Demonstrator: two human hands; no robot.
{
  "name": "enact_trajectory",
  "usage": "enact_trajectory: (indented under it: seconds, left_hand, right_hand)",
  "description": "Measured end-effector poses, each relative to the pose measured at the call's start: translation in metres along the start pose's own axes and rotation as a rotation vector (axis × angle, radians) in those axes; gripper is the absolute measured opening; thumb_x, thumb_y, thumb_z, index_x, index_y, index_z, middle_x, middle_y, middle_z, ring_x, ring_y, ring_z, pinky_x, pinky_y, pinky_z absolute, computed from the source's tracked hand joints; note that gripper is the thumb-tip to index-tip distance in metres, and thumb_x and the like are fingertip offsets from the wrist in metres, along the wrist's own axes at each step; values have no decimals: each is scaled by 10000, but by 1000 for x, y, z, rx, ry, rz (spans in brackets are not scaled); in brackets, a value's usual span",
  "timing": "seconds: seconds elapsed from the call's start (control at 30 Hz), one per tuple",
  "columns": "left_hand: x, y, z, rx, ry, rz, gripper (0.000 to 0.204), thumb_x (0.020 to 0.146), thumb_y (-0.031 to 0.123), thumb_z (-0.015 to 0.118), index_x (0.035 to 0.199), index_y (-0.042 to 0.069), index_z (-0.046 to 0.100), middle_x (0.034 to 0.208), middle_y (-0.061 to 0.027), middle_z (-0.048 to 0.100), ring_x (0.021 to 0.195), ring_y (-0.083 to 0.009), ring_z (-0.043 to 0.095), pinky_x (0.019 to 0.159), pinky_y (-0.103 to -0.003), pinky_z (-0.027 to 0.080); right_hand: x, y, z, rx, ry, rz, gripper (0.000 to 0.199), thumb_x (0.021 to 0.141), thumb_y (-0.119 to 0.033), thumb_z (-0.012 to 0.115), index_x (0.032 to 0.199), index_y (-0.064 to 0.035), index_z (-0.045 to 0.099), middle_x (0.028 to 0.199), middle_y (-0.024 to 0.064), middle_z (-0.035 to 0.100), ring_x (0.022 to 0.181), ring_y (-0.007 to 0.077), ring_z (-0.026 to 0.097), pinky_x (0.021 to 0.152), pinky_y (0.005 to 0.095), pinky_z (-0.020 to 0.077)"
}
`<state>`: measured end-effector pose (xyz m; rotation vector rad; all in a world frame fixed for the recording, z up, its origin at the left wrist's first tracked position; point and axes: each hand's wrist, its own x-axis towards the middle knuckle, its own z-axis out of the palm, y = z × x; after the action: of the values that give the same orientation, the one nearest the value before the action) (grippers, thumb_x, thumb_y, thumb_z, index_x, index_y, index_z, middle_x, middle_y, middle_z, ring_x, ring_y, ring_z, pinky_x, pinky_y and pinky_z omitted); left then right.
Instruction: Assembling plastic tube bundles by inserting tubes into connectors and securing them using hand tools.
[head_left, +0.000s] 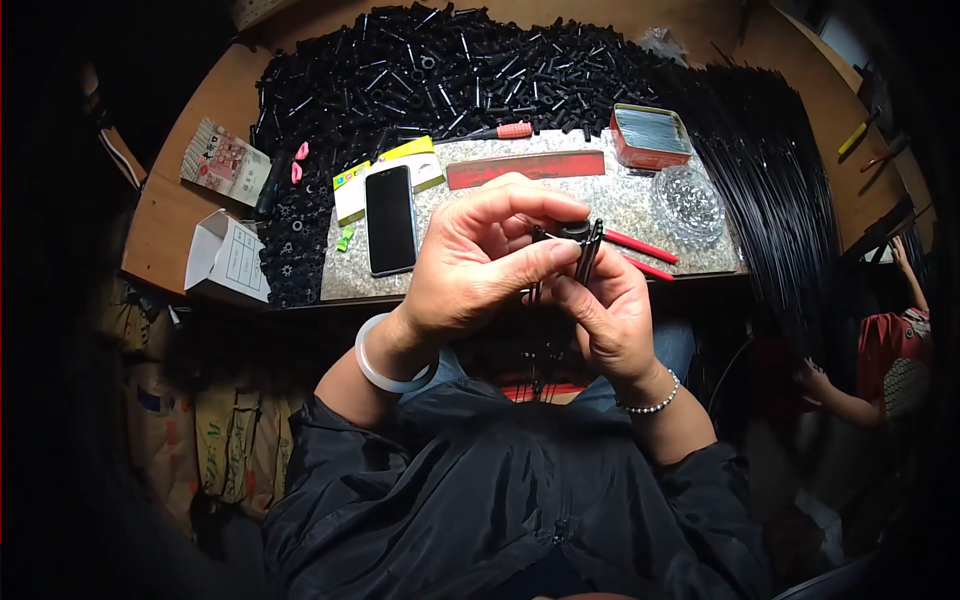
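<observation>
Above the table's front edge, my left hand (470,255) pinches a small round black plastic part (574,229) between thumb and fingers. My right hand (615,315) is closed just below it on slender black ribs (590,252), whose tips touch or nearly touch the round part. Thin dark rods with small joints (537,372) hang below my hands over my lap. Whether they connect to the held pieces is hidden behind my fingers. Beside my right hand, red-handled pliers (640,252) lie on the speckled board (460,158).
A heap of black plastic parts (420,85) covers the table's back, with long black rods (770,150) at right. The board bears a phone (390,220), red bar (525,168), tin of pins (650,135) and glass bowl (688,205). Another person's arm (850,400) shows at right.
</observation>
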<state>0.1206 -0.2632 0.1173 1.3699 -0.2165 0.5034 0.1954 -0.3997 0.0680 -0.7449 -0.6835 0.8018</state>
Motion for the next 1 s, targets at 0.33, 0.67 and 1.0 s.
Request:
enact_trajectory:
  seconds: [0.33,0.67,1.0]
  left_hand:
    - [-3,11,0,-99,16,-121,224,778,-15,657,999,-40,635,933,-117,619,882,-168,603,810,-277,478]
    - [-6,2,2,-117,30,-32,200,747,-8,691,942,-12,652,979,-153,629,903,-195,612,831,-296,490]
    - [3,-1,-3,-148,-29,-89,866,727,44,732,1413,17,203,1179,-201,562,996,-228,615,855,-330,506]
  right_hand:
    - [1,-1,-5,144,-114,60,184,888,-161,598,995,-19,549,900,39,602,815,83,561,755,236,467]
    - [6,-1,-11,267,-219,130,202,884,-193,596,989,-29,544,895,49,607,831,125,610,779,274,506]
    - [4,-4,-10,233,-239,236,328,835,-254,657,1037,-35,518,802,120,609,659,154,610,538,219,487]
